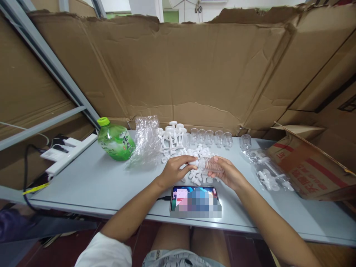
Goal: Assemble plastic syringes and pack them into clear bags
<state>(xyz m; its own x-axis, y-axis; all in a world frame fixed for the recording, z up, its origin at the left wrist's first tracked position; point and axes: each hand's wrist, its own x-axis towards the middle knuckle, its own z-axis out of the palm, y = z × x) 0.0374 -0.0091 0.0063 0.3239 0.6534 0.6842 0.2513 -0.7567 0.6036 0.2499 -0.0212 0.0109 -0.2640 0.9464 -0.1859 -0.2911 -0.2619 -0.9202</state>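
Tube (209,164), clear and see-through, with rings all round. Held on its side near the middle of the table (97,189), over a messy heap of small white bits (198,152). Right grip (229,174) closed round the right end of the tube. Left grip (174,170) pinching a white piece (194,163) at the left end. Hard to tell if pushed in or only touching. Both grips in front of part of the heap. Just below, a lit phone (182,196), partly blurred out. Behind the heap, a row of clear cups (209,137), with ribs too, and white plungers (172,138) bunched to the left. Crinkly bag (147,135) beside the plungers, touching or nearly touching a green bottle (116,142). To the right, another bag (268,172) with white parts inside, next to a box (311,163). Tall cardboard (180,70) along the back.
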